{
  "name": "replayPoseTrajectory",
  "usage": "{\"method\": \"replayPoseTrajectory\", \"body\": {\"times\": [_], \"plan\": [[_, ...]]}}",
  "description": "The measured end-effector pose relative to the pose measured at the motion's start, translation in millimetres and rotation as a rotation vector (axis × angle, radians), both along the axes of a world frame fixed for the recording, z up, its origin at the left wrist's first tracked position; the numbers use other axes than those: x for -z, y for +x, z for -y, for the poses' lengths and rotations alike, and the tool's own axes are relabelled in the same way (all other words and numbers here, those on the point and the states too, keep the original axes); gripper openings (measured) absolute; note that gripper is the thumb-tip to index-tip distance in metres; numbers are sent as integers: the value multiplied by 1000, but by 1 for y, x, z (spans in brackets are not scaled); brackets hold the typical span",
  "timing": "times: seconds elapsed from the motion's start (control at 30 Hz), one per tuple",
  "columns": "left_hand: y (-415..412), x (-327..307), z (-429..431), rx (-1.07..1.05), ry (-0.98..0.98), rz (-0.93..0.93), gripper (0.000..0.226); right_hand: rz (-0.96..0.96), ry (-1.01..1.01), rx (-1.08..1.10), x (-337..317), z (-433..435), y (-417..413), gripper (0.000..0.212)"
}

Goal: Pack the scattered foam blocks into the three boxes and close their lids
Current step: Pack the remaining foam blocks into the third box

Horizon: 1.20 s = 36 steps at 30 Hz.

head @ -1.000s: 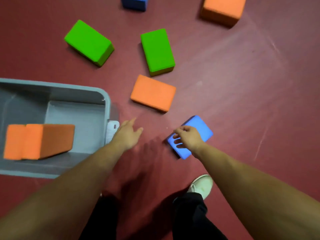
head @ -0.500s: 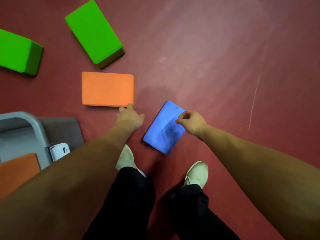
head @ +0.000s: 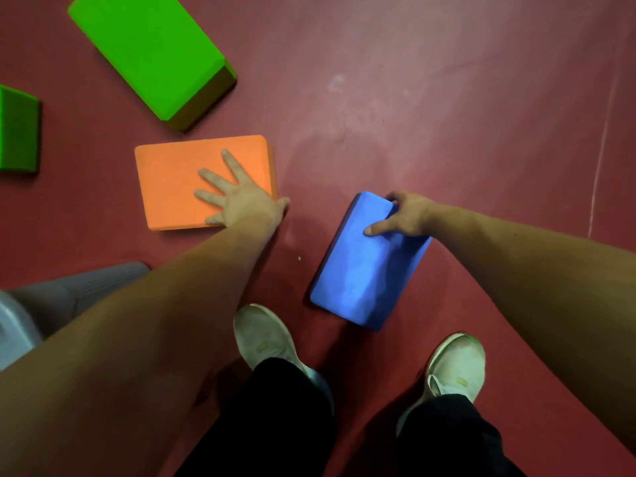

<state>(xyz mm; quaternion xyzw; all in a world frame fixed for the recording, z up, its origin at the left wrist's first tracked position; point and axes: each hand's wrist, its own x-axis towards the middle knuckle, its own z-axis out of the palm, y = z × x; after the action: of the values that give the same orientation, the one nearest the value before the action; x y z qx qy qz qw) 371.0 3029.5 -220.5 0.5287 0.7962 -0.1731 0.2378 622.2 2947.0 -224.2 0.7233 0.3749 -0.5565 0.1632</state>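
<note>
Now the left hand (head: 237, 197) lies flat on top of the orange block (head: 172, 187) with its fingers straight and spread wide; a moment ago it only touched the block's near edge. The right hand (head: 409, 215) pinched a corner of the blue block (head: 364, 270) before, and now its thumb lies across the top while the other fingers curl round the far end, gripping it. Both blocks are out on the dark red floor (head: 447, 115) by the person's feet, not in the grey box (head: 20, 325) whose corner peeks in at the left; I cannot tell if the blue one is lifted. That floor is smooth and a bit shiny, with pale scuffs. The big green block (head: 148, 53) is a fat brick shape with soft round corners, and a second green block (head: 17, 129) is cut off by the left edge. Orange and blue are brick shapes too, dull and a little grainy like foam. Two worn whitish shoes (head: 265, 335) stand below
</note>
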Motion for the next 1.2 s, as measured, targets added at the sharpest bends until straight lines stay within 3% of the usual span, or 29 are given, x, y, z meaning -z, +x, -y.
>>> {"method": "replayPoseTrajectory", "body": {"times": [0.23, 0.5, 0.6, 0.7, 0.83, 1.0, 1.13, 1.2], "plan": [[-3, -12, -4, 112, -43, -22, 123, -12, -81, 100, -10, -6, -6, 89], [-68, -84, -20, 228, -37, 261, 110, 118, 226, 234, -88, -30, -38, 93], [-103, -120, -27, 300, -22, 366, 91, 164, 403, 254, -123, -49, -58, 89], [-130, -141, -25, 405, 61, 335, 63, 169, 438, 214, -140, -65, -87, 92], [-164, -146, -18, 227, 146, 285, 53, 51, 305, 189, -147, -81, -128, 94], [-179, -153, -38, -53, 246, 259, 65, 45, 251, 163, -154, -80, -151, 89], [-190, -176, -42, -254, 289, 362, 74, 54, 287, 361, -177, -77, -168, 88], [-196, -197, -37, -272, 307, 435, 89, 23, 322, 404, -199, -76, -180, 84]]}}
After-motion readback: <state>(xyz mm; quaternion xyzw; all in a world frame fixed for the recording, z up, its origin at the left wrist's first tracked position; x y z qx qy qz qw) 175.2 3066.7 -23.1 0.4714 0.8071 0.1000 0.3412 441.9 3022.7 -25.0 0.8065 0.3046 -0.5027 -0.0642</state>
